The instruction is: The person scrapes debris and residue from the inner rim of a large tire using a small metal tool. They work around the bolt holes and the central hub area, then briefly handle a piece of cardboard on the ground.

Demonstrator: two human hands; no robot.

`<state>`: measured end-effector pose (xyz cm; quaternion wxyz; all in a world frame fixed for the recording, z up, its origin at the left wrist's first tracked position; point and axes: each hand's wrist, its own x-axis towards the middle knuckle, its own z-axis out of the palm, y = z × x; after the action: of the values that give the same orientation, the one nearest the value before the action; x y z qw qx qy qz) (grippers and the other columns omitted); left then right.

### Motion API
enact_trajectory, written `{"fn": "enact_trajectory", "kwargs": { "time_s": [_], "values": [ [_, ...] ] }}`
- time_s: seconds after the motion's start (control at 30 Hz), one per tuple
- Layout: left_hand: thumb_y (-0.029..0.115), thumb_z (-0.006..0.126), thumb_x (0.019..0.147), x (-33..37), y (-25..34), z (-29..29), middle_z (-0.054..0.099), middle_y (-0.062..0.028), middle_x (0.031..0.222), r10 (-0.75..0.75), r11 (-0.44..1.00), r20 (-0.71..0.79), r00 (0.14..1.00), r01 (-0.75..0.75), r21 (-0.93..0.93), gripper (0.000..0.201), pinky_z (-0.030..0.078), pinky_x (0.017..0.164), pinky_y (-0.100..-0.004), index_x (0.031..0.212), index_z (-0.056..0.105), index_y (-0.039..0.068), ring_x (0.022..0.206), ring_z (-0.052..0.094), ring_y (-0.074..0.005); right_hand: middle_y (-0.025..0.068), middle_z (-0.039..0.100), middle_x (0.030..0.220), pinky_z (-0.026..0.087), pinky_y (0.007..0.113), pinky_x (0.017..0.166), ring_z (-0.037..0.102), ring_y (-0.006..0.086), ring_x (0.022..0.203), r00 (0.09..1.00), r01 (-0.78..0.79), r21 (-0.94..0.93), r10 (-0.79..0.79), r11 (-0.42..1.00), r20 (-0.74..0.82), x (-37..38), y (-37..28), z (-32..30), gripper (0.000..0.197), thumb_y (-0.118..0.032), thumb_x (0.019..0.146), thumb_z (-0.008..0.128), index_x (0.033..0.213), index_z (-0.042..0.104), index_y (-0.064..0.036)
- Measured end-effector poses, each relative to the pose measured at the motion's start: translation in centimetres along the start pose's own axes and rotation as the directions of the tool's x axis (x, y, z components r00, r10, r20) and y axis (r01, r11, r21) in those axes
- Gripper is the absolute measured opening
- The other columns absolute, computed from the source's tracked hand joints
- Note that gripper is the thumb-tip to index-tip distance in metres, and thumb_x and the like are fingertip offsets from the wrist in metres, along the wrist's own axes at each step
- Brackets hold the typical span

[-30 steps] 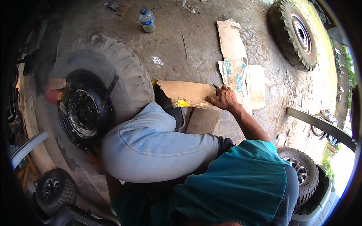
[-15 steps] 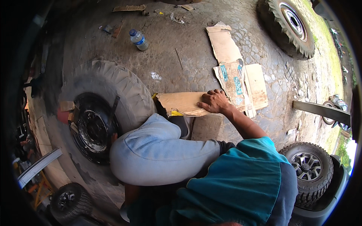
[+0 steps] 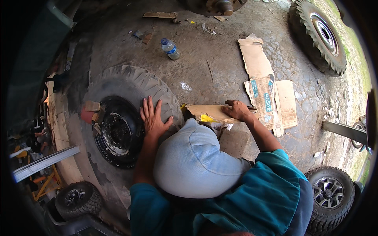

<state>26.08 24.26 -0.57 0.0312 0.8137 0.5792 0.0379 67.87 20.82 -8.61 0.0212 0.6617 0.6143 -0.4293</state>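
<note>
A big chunky-treaded tire (image 3: 128, 82) on a black rim (image 3: 108, 151) lies to my left. My left hand (image 3: 154, 120) rests flat on its sidewall, fingers spread. My right hand (image 3: 238, 110) is closed over the edge of a folded piece of cardboard (image 3: 214, 111), in front of my bent knee. A yellow patch shows along the cardboard's near edge. Small pieces of wood or card and a red item (image 3: 86, 115) sit at the rim's left side. Beyond my right hand, flattened cardboard (image 3: 254, 59) with blue print lies on the ground.
A water bottle (image 3: 170, 49) with a blue cap lies past the tire. Another treaded wheel (image 3: 313, 33) is at the far right, and a hub (image 3: 222, 7) shows at the top. Mounted-looking wheels (image 3: 328, 190) appear at the lower right and lower left (image 3: 75, 196). A concrete block (image 3: 235, 141) is near my knee.
My left hand has come up from beside the rim, where it was mostly hidden, onto the tire. The right hand still holds the cardboard, which now looks more tilted. The view has shifted.
</note>
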Motion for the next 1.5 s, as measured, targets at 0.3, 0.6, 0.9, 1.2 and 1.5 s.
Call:
{"fn": "enact_trajectory", "kwargs": {
  "time_s": [0.3, 0.6, 0.9, 1.2, 1.5],
  "values": [
    [0.056, 0.074, 0.079, 0.1, 0.2, 1.0, 0.03, -0.0245, 0.173, 0.022, 1.0, -0.058, 0.998, -0.023, -0.017, 0.091, 0.017, 0.126, -0.0647, 0.157, 0.051, 0.015, 0.161, 0.022, -0.0462, 0.0321, 0.074, 0.118, 0.056, 0.051, 0.101, 0.071, 0.0467, 0.114, 0.992, -0.055, 0.068, 0.062, 0.996, -0.106, 3.2, 4.1, 1.5, 0.059, -0.051, 0.092, 0.069, 0.124, 0.074, -0.002],
    [0.056, 0.074, 0.08, 0.3, 0.1, 1.1, 0.032, -0.0241, 0.172, 0.041, 0.999, -0.057, 0.998, -0.042, -0.023, 0.088, 0.019, 0.125, -0.0656, 0.154, 0.055, 0.013, 0.161, 0.024, -0.0459, 0.0318, 0.066, 0.129, 0.051, 0.055, 0.105, 0.062, 0.0465, 0.126, 0.948, -0.016, -0.037, 0.003, 0.999, -0.319, 4.7, 7.1, 3.9, 0.051, -0.045, 0.09, 0.074, 0.12, 0.075, -0.004],
    [0.069, 0.082, 0.075, 0.0, -0.1, 0.6, 0.029, -0.0215, 0.174, -0.015, 0.999, -0.023, 1.0, 0.014, -0.038, 0.103, 0.019, 0.125, -0.0668, 0.157, 0.052, 0.014, 0.162, 0.02, -0.0448, 0.0286, 0.055, 0.14, 0.043, 0.056, 0.112, 0.049, 0.0446, 0.139, 0.91, -0.21, -0.052, 0.175, 0.976, -0.376, 4.3, 5.6, 3.9, 0.049, -0.033, 0.089, 0.068, 0.13, 0.07, -0.0057],
    [0.064, 0.086, 0.075, -0.1, 0.2, 0.9, 0.027, -0.0182, 0.175, -0.065, 0.997, 0.026, 0.998, 0.066, -0.043, 0.102, 0.017, 0.127, -0.0664, 0.158, 0.051, 0.017, 0.164, 0.017, -0.0422, 0.0257, 0.055, 0.145, 0.047, 0.051, 0.111, 0.054, 0.0408, 0.138, 0.958, -0.242, -0.119, 0.217, 0.963, -0.189, 3.9, 4.5, 3.2, 0.064, -0.053, 0.089, 0.07, 0.134, 0.07, -0.0071],
    [0.064, 0.083, 0.079, 0.0, 0.3, 1.4, 0.026, -0.0205, 0.175, -0.034, 0.998, 0.005, 0.999, 0.034, -0.043, 0.1, 0.017, 0.127, -0.0668, 0.16, 0.049, 0.015, 0.163, 0.017, -0.0435, 0.0278, 0.05, 0.154, 0.045, 0.054, 0.114, 0.051, 0.0431, 0.142, 0.957, -0.255, -0.191, 0.219, 0.948, -0.188, 4.1, 5.4, 3.5, 0.077, -0.062, 0.091, 0.067, 0.144, 0.064, -0.0066]
  ]
}}
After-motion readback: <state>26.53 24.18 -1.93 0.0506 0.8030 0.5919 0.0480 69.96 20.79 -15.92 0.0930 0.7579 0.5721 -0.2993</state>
